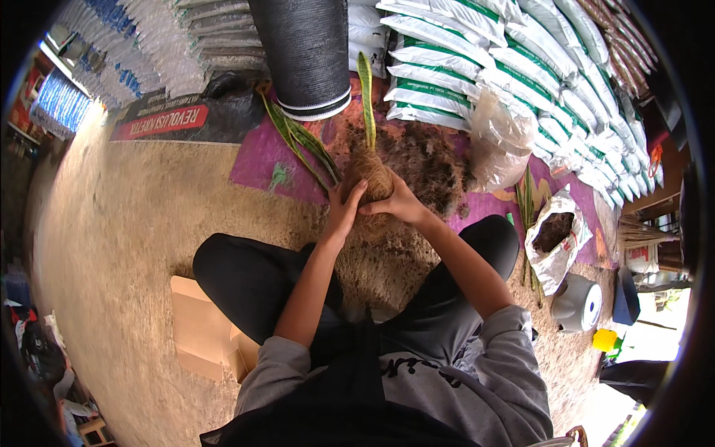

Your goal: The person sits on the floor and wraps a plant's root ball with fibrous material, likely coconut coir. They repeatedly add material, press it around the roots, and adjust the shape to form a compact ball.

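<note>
Both my hands, the left (346, 205) and the right (396, 201), are wrapped round a fibrous brown root ball (370, 173) from either side, above my crossed legs. An upright green, yellow-edged leaf (366, 97) rises from it. More such leaves (298, 138) lean just left of it. A heap of dark soil and root matter (432, 167) lies to its right on a purple sheet (252, 164). Whether the underside of the root ball rests on the ground is unclear.
Stacked white sacks (432, 71) and a black roll (302, 52) stand behind. At right are a crumpled plastic bag (499, 141), loose leaves (526, 201), an open soil sack (547, 264) and a grey container (572, 305). Cardboard (197, 320) lies by my left knee.
</note>
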{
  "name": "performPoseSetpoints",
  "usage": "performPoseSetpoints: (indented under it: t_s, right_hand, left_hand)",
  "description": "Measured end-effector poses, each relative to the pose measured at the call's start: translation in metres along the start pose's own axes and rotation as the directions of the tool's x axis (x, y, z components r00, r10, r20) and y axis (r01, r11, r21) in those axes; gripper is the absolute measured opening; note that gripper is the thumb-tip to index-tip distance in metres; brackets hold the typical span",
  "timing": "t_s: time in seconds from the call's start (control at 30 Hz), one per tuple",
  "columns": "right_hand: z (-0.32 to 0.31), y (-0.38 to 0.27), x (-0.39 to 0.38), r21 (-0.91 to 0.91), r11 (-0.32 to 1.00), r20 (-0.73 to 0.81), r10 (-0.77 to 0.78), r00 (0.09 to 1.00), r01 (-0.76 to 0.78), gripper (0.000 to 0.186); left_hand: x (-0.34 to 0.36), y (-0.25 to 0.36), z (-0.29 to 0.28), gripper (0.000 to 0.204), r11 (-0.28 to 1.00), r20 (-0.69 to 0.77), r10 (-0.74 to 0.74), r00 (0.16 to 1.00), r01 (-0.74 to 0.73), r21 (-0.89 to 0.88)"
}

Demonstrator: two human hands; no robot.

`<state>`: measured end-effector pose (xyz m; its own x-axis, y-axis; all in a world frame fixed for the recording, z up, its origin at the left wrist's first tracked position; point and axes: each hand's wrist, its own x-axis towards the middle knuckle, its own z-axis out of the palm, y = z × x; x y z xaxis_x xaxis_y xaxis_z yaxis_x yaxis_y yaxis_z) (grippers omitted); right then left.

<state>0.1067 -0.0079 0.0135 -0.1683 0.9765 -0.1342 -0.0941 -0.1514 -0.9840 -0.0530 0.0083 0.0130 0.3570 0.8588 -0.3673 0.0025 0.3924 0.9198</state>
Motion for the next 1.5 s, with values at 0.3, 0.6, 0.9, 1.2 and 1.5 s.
performPoseSetpoints:
  t_s: [0.3, 0.6, 0.9, 1.2, 1.5]
  right_hand:
    - [-0.013, 0.036, 0.043, -0.232, 0.968, -0.188, 0.052, 0.981, -0.096, 0.097]
    - [-0.017, 0.192, 0.035, -0.385, 0.803, -0.360, 0.323, 0.875, -0.455, 0.120]
    - [-0.013, 0.220, 0.017, -0.566, 0.688, -0.341, 0.307, 0.888, -0.455, 0.114]
    - [-0.025, 0.185, 0.032, -0.635, 0.664, -0.394, 0.161, 0.905, -0.395, 0.108]
    - [-0.041, 0.173, 0.023, -0.549, 0.773, -0.445, 0.049, 0.894, -0.316, 0.080]
  left_hand:
    - [0.020, -0.013, -0.051, 0.074, 0.969, -0.330, -0.138, 0.934, 0.058, -0.240]
    - [0.020, -0.067, -0.080, 0.067, 0.952, -0.311, -0.271, 0.911, 0.302, 0.057]
    - [0.032, -0.102, -0.115, 0.049, 0.859, -0.382, -0.332, 0.863, 0.444, 0.255]
    - [0.071, -0.150, -0.219, 0.021, 0.614, -0.674, 0.039, 0.737, 0.515, 0.599]
    - [0.112, -0.175, -0.227, 0.017, 0.446, -0.644, 0.267, 0.716, 0.501, 0.742]
